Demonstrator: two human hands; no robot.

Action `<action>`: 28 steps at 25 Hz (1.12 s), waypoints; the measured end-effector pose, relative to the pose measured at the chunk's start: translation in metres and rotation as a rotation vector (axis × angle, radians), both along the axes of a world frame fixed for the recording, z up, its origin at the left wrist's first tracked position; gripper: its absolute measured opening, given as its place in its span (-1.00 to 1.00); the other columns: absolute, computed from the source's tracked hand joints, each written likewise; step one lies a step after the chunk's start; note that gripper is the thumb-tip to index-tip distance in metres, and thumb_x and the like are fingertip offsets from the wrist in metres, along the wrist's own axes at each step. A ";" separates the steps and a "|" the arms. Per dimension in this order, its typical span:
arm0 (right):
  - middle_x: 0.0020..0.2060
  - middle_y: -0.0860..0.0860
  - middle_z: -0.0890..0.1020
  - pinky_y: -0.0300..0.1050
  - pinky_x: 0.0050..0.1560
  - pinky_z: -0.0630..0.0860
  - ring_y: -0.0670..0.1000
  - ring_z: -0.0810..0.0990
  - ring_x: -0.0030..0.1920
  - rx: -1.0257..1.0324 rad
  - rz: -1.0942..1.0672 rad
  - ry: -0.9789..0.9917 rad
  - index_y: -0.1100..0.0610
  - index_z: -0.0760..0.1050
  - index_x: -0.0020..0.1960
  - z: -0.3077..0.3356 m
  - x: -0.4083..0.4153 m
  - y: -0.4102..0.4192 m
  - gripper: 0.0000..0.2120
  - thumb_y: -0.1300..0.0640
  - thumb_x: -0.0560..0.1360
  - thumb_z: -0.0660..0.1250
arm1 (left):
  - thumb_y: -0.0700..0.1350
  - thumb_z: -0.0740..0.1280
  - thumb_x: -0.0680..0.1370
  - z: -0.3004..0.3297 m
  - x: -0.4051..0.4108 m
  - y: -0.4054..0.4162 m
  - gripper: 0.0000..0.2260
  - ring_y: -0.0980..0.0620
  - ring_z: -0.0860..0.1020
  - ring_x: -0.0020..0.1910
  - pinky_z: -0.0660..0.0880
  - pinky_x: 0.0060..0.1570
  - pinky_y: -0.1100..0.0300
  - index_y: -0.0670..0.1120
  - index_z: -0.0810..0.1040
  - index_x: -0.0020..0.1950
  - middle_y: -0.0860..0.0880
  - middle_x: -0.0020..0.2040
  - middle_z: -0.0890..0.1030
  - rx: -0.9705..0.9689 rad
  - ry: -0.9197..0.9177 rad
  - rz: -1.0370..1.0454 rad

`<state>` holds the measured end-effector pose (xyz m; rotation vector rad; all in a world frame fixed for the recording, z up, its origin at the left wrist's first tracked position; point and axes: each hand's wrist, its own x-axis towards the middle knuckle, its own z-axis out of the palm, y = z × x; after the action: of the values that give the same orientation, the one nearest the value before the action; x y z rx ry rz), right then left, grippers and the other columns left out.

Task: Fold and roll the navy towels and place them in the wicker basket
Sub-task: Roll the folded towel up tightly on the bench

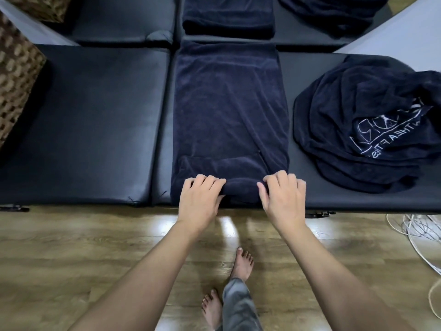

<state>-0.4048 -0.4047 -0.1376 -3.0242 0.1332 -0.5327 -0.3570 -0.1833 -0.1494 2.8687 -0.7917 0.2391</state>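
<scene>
1. Landmark: folded towel, a long navy strip lying flat on the black padded table, running from the near edge away from the person.
2. Left hand at the towel's near end, left side. Fingers curled over the first turn of the roll, thumb tucked under it, so it grips cloth.
3. Right hand at the same near end, right side. Same grip: fingers curled on top, thumb at the fold.
4. The roll is barely started; the rest of the strip lies flat.
5. Right of the towel: towel pile, crumpled, white lettering showing, apart from the strip.
6. Beyond the towel's far end: second folded towel; more dark cloth at its right.
7. Far left of the towel: wicker basket, at the table's left end; its contents are out of view.
8. Below the towel: wood floor, bare feet, white cable at right.
</scene>
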 end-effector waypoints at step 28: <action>-0.04 0.12 0.49 0.09 -0.14 0.30 0.19 0.47 -0.13 -0.147 -0.050 0.355 0.15 0.46 -0.03 0.004 0.073 0.000 -0.69 -0.09 0.50 0.41 | 0.24 0.36 0.52 -0.007 0.010 -0.002 -0.49 -0.14 0.55 0.18 0.38 0.33 -0.14 -0.09 0.57 0.30 -0.03 0.20 0.60 0.108 -0.121 -0.040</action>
<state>-0.3317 -0.4049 -0.1340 -3.2361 0.1953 -0.0015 -0.3472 -0.1849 -0.1569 2.9580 -0.9094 0.3794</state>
